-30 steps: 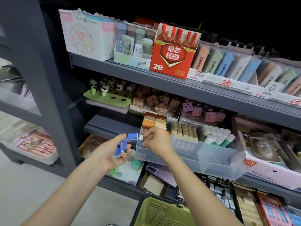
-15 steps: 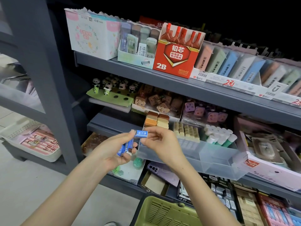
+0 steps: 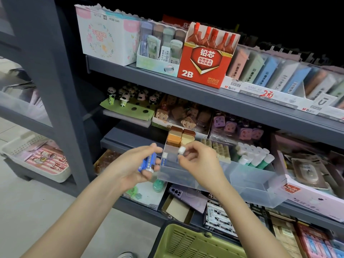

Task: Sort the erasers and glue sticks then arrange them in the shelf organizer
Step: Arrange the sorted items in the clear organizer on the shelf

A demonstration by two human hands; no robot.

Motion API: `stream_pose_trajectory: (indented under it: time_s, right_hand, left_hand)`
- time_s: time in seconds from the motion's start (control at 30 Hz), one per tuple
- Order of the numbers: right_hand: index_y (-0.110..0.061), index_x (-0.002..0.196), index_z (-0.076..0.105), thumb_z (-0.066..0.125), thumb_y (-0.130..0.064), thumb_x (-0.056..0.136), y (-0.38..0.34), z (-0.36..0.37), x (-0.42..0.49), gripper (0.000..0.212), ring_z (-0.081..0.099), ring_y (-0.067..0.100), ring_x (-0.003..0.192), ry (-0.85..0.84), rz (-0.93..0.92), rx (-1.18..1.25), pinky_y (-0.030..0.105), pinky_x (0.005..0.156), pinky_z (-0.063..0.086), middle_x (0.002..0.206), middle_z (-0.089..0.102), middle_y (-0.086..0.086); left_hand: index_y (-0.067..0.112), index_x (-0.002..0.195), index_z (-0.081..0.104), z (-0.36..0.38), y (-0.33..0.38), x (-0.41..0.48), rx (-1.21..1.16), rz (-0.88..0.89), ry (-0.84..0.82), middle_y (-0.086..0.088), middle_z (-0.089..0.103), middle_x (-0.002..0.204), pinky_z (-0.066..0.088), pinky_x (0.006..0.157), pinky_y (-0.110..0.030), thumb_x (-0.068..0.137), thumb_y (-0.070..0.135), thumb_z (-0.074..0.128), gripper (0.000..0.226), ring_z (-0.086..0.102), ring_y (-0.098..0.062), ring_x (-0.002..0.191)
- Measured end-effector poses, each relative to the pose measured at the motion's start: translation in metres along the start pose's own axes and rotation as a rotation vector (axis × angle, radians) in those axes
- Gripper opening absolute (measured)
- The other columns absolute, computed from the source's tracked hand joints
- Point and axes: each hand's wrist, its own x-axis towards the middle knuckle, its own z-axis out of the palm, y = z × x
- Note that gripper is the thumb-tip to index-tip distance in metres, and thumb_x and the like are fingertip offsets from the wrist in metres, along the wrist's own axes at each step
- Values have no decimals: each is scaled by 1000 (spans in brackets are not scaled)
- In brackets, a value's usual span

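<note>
So the left hand has its fingers curled around a little bunch of blue-sleeved erasers, held just left of the clear organizer and not inside it. The right hand is pinching a white-ended eraser between thumb and forefinger, right above the organizer's leftmost compartment. There's already one blue-and-white eraser standing upright in that compartment, against its left wall.

The organizer itself sits on the front of the middle shelf and sticks out over the edge a bit. Behind the hands, brown and tan erasers are stacked at the back of the left section. Next over to the right are rows of cream erasers, then the glue sticks with white caps and green bodies, leaning in their own compartment. The front compartments on the right look see-through with nothing I can make out in them.

Up top is a red 2B box, and a green basket sits down below the arms.
</note>
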Motion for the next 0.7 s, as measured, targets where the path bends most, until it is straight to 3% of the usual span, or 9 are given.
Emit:
stream_pose_trajectory:
  time_s: [0.13,0.27,0.5,0.7]
  right_hand:
    - [-23,73,58,72,-4,77,8,5,8,24,53,-1,53,-137,158,106,12,55,45,69,63,-5]
    - [-26,70,65,78,-10,74,9,17,19,21,52,5,59,-232,206,95,23,67,48,62,60,-9]
    - [-20,66,56,79,-6,72,4,38,35,27,63,21,83,-273,316,28,36,82,53,78,64,4]
    - [-18,66,54,78,-6,73,5,43,40,27,56,14,76,-283,356,-23,26,68,47,73,57,-4]
  left_hand:
    - [0,101,62,-13,3,7,-175,-32,124,-23,64,88,46,41,-19,92,4,54,12,66,-29,73]
    - [-6,104,58,-20,2,9,-214,-44,98,-23,72,84,52,46,-23,91,-5,51,15,72,-29,71]
    - [-5,100,61,-16,-1,13,-156,-6,95,-21,70,90,52,47,-21,88,-2,59,13,72,-24,69]
    - [-3,98,61,-16,-3,11,-128,-4,155,-24,64,101,53,48,-22,83,-2,65,15,70,-26,77]
